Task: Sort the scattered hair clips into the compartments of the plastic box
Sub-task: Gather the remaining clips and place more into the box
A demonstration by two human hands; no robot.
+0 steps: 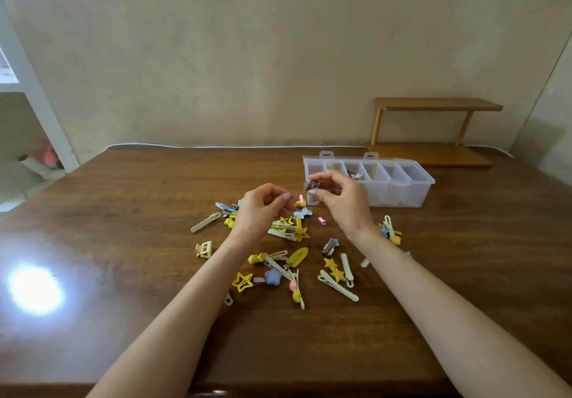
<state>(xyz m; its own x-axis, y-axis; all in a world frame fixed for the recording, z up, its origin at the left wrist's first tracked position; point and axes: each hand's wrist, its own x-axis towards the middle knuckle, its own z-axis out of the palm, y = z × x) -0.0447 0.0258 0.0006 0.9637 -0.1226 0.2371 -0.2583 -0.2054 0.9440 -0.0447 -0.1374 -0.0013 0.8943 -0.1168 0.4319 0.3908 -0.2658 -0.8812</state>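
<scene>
On a wooden table (pixel 123 212), a clear plastic box (pixel 414 193) sits far right, hair clips (pixel 297 261) scattered before it. The right hand (pixel 343 199) pinches a dark clip (pixel 311 186) by the box's left end; next it likely needs a matching compartment. The left hand (pixel 260 212) curls above the clips, grip unclear.

left hand (pixel 263 209) curled — right hand (pixel 343 204) pinching a dark clip (pixel 311 186)

wooden shelf (pixel 438 104) on the bench (pixel 123 212), well beyond the right hand (pixel 343 199); white cable (pixel 216 146) at the far edge.
</scene>
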